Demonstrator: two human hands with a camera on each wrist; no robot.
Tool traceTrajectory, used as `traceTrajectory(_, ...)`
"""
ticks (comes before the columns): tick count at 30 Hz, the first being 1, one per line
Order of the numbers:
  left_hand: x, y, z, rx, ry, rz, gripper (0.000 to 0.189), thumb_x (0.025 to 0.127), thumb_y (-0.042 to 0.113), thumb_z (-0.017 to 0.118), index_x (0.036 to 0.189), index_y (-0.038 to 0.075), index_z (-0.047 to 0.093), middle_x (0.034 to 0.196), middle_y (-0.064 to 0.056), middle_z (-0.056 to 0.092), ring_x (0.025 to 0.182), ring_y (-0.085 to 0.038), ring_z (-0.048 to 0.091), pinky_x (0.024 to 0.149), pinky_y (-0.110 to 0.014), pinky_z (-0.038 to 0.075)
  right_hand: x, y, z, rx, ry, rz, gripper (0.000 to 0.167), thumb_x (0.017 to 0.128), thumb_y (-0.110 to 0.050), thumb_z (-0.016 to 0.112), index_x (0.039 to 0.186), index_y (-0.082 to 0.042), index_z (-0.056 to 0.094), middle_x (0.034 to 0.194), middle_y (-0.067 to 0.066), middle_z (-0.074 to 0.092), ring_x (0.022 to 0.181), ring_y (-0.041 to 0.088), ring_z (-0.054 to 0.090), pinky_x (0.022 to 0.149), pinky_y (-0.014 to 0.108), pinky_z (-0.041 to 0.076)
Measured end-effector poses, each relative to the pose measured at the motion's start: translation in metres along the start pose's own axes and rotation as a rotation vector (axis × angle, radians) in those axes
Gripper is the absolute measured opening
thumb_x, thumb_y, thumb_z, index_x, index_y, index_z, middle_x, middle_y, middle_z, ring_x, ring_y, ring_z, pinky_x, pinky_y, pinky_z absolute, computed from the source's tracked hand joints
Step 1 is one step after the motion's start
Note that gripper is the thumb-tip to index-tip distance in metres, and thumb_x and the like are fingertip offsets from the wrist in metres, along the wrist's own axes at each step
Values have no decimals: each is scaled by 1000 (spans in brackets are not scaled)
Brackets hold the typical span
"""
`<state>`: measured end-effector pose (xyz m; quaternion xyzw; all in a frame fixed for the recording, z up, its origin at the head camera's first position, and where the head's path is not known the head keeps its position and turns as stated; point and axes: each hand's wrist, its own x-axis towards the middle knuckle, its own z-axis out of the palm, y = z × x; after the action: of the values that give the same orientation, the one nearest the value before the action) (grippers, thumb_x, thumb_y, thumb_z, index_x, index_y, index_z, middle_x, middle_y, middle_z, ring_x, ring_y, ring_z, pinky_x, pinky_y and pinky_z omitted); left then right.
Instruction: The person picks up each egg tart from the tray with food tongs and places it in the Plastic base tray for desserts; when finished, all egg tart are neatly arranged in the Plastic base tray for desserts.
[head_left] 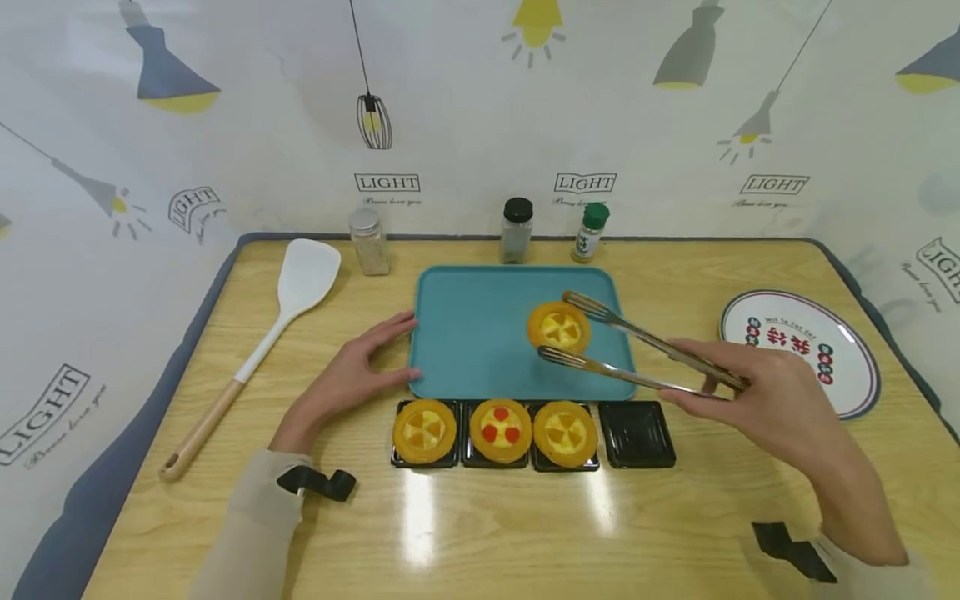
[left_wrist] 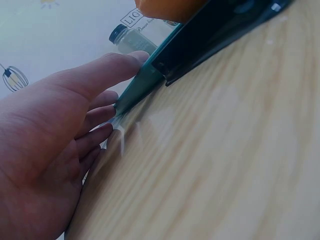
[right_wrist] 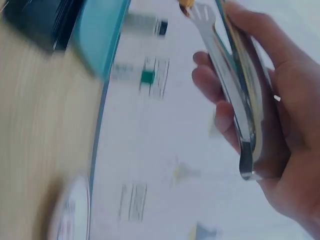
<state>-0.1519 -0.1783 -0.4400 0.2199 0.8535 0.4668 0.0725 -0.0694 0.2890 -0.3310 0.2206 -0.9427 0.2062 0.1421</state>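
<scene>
My right hand grips metal tongs. Between the tong tips is an egg tart with orange wedge-shaped pieces on top, over the right part of a blue tray. Whether this tart touches the tray I cannot tell. The left hand rests its thumb and fingers along the tray's left edge, spread apart. In front of the tray, a red-dotted tart sits between two wedge-topped tarts, the left one and the right one, each on a black square holder. Another black holder shows its bare floor.
A white spatula with a wooden handle lies at left. Behind the tray stand a silver-capped jar, a black-capped jar and a green-capped bottle. A white printed oval plate lies at right, partly behind the right hand.
</scene>
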Motion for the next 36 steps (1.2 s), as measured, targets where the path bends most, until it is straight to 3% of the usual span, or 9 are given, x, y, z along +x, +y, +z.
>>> traceTrajectory(6,4,-20,2,32,-14,-15,74,86,42,75,150,27,41,159,9,25,145,-15,18,117,-49,16,-48,19,-25,63,-39,126,57,64,-14,92,117,-24,73,67,-16,59,54,3,48,46,15,35)
traceTrajectory(15,4,-19,0,48,-24,-18,75,85,49,73,150,29,41,159,13,24,145,-14,18,117,-50,17,-93,34,-24,114,-82,235,55,65,-16,92,116,-24,74,65,-15,59,49,4,46,44,16,33)
traceTrajectory(19,4,-19,1,48,-23,-21,76,85,49,73,150,29,41,159,13,24,145,-14,17,117,-50,16,-102,37,-21,129,-99,294,52,65,-19,92,113,-24,74,65,-14,60,49,5,47,44,16,34)
traceTrajectory(24,5,-19,2,35,-17,-31,74,86,43,75,150,28,41,159,11,25,146,-15,17,117,-50,16,-108,41,-19,112,-97,291,52,64,-21,93,113,-25,75,64,-15,58,47,4,46,43,17,32)
traceTrajectory(31,-2,18,-3,10,-22,-41,70,89,25,75,149,12,42,159,-5,26,146,-25,18,117,-52,15,-110,46,-19,98,-111,267,53,64,-21,93,113,-25,75,65,-16,58,48,3,46,43,16,33)
traceTrajectory(36,-2,21,-3,6,-27,-40,69,89,24,75,149,11,42,159,-6,27,146,-25,18,117,-52,15,-112,48,-18,89,-142,310,51,66,-24,92,114,-25,74,66,-15,58,50,4,46,44,17,34)
